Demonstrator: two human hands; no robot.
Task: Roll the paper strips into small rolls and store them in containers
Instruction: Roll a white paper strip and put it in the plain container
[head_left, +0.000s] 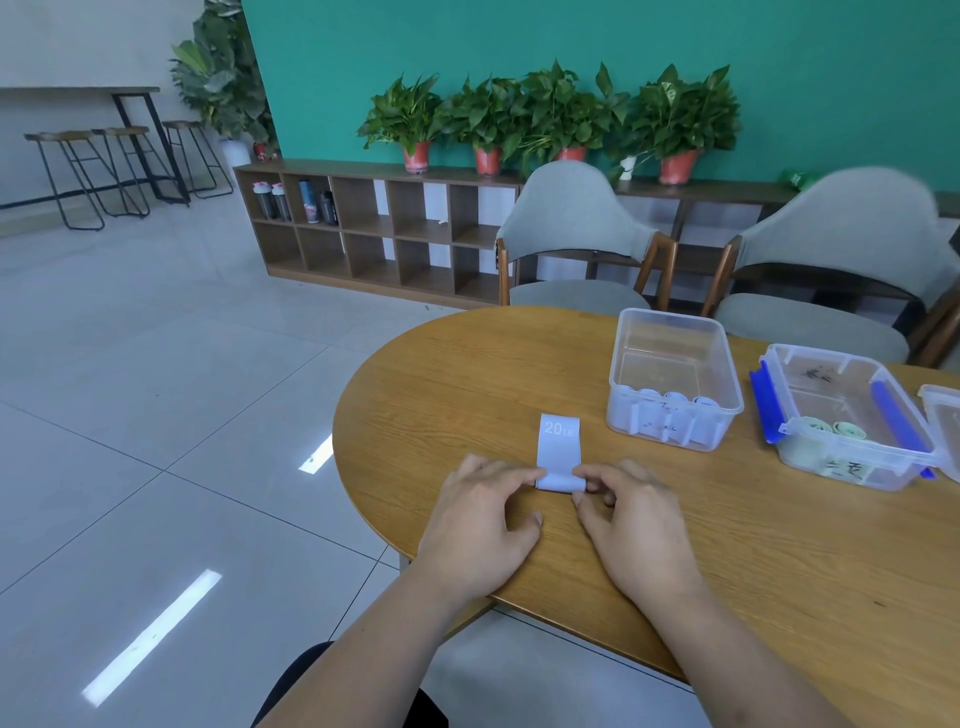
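Note:
A pale blue paper strip (558, 447) marked "20 LB" lies on the wooden table (467, 384), its near end wound into a small roll. My left hand (483, 525) pinches the roll's left end. My right hand (623, 514) pinches its right end. The unrolled part stretches away from me. A clear plastic container (670, 332) to the right holds several pale blue rolls along its near wall. Farther right, a clear container with blue clips (779, 358) holds pale green rolls.
Part of a third clear container (943, 426) shows at the right edge. Two grey chairs (571, 228) stand behind the table. The table's rounded edge drops to a tiled floor on my left. A low shelf with potted plants (374, 234) lines the green wall.

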